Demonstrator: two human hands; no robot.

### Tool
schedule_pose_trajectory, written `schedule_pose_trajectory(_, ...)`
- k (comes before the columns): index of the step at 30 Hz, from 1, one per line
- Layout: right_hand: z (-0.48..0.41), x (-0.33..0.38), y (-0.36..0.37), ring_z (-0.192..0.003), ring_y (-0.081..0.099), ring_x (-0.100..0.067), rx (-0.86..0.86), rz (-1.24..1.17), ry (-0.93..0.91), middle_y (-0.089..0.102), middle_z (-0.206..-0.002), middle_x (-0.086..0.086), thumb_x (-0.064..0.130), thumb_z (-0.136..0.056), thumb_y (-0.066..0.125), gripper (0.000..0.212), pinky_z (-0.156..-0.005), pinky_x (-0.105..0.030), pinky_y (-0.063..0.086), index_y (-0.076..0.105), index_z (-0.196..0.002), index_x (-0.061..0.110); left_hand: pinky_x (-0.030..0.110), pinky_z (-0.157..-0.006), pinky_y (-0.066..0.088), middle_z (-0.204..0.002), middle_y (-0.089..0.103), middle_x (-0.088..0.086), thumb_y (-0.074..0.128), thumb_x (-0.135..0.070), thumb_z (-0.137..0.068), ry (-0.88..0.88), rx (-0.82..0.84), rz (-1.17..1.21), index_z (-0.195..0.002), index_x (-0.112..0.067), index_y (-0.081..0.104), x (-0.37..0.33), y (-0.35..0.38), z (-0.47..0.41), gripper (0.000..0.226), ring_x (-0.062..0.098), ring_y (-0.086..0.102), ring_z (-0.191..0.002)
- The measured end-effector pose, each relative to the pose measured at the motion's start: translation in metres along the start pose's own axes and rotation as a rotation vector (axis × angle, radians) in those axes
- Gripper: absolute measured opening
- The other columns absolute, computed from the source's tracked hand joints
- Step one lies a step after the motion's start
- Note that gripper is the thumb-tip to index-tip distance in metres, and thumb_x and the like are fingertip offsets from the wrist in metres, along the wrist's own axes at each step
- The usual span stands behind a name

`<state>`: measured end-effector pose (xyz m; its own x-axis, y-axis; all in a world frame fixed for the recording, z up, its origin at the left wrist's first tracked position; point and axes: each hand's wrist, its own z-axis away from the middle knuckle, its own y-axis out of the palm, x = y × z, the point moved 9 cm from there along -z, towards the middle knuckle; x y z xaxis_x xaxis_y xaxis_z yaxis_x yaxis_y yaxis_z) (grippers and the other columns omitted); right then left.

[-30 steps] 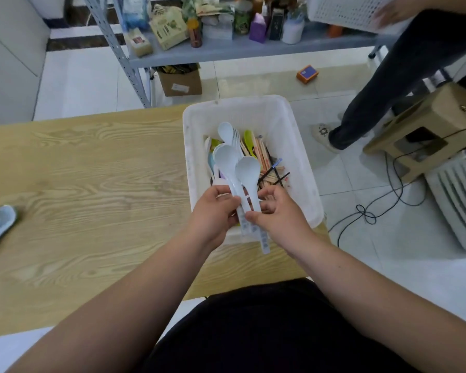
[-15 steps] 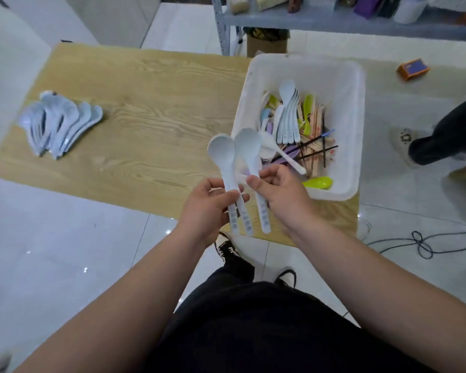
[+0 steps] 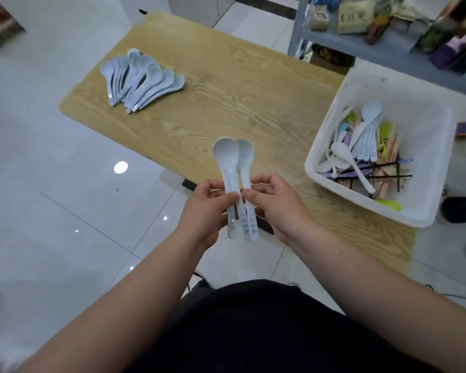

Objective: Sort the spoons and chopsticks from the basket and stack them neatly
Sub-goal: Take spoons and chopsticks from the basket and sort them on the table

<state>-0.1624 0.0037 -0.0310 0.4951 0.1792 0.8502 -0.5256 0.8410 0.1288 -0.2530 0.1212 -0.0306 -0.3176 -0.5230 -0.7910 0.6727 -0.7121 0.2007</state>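
Observation:
Both hands hold a small bunch of pale blue plastic spoons [image 3: 233,157] upright over the table's near edge, bowls up and overlapping. My left hand [image 3: 206,211] pinches the handles from the left and my right hand [image 3: 275,205] pinches them from the right. A white plastic basket [image 3: 425,125] sits at the table's right end, holding more pale spoons, coloured spoons, wooden chopsticks and black chopsticks. A stack of several pale blue spoons [image 3: 139,79] lies nested on the wooden table [image 3: 240,84] at its far left.
A grey metal shelf [image 3: 388,41] with boxes and bottles stands behind the table at the upper right. White tiled floor surrounds the table. A dark shoe [image 3: 460,208] of another person shows at the right edge, next to the basket.
The view has swung left, bringing the spoon stack closer to the centre. My hands carried the spoons left, away from the basket, and the bowls now overlap more closely.

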Motion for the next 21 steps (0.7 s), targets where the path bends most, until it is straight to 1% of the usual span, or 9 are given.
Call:
schedule_pose_trajectory(3,-0.009,0.002,0.053,-0.079,0.074,-0.016,-0.003,-0.118,0.022,0.077,-0.092,-0.005,0.003,-0.091,0.07,0.031,-0.061,-0.022,0.053,0.059,-0.118,0.013,0.035,-0.065,0.059,-0.085,0.074,0.007,0.063,0.003,-0.092,0.031,-0.025,0.046,-0.104,-0.009,0.055,-0.027,-0.051,-0.007,0.018,0.026,0.075,-0.087)
schedule_pose_trajectory(7,-0.022,0.011,0.121,-0.081,0.074,-0.017,0.055,-0.109,-0.028,0.077,-0.086,0.0,0.002,-0.091,0.069,0.03,-0.068,-0.025,0.056,0.062,-0.117,0.016,0.037,-0.068,0.058,-0.102,0.073,0.019,0.065,0.001,-0.092,0.043,-0.079,0.046,-0.106,-0.008,0.055,-0.051,-0.117,-0.019,0.019,0.028,0.075,-0.087)
schedule_pose_trajectory(10,-0.033,0.017,0.159,-0.084,0.074,-0.019,0.1,-0.06,-0.053,0.076,-0.087,-0.001,0.003,-0.091,0.069,0.029,-0.071,-0.026,0.056,0.064,-0.116,0.016,0.039,-0.069,0.058,-0.103,0.072,0.019,0.067,-0.001,-0.091,0.045,-0.078,0.016,-0.104,-0.009,0.056,-0.064,-0.148,-0.03,0.019,0.03,0.075,-0.088)
schedule_pose_trajectory(13,-0.047,0.022,0.178,-0.082,0.075,-0.02,0.099,-0.015,-0.058,0.075,-0.09,-0.004,0.002,-0.092,0.069,0.028,-0.069,-0.026,0.056,0.063,-0.115,0.016,0.036,-0.065,0.057,-0.093,0.07,0.013,0.068,-0.002,-0.09,0.04,-0.043,-0.005,-0.104,-0.008,0.056,-0.075,-0.159,-0.044,0.02,0.029,0.075,-0.083)
schedule_pose_trajectory(16,-0.069,0.027,0.184,-0.082,0.075,-0.024,0.083,-0.011,-0.03,0.075,-0.096,-0.01,0.002,-0.091,0.069,0.03,-0.067,-0.028,0.057,0.061,-0.118,0.014,0.036,-0.064,0.058,-0.092,0.069,0.013,0.069,-0.002,-0.09,0.025,-0.013,-0.005,-0.104,-0.008,0.055,-0.086,-0.157,-0.063,0.021,0.029,0.075,-0.083)
schedule_pose_trajectory(18,-0.088,0.031,0.189,-0.085,0.075,-0.028,0.097,-0.01,-0.009,0.075,-0.102,-0.014,0.001,-0.09,0.07,0.032,-0.069,-0.031,0.058,0.061,-0.119,0.013,0.037,-0.065,0.058,-0.091,0.069,0.014,0.071,-0.003,-0.089,0.017,-0.011,-0.012,-0.102,-0.009,0.055,-0.094,-0.156,-0.079,0.022,0.03,0.074,-0.083)
schedule_pose_trajectory(21,-0.122,0.042,0.195,-0.088,0.075,-0.029,0.111,0.005,0.003,0.075,-0.104,-0.013,0.001,-0.089,0.071,0.031,-0.076,-0.037,0.06,0.061,-0.117,0.013,0.039,-0.067,0.059,-0.091,0.07,0.015,0.072,-0.002,-0.087,0.007,-0.04,-0.023,-0.102,-0.009,0.055,-0.112,-0.157,-0.106,0.023,0.033,0.074,-0.085)
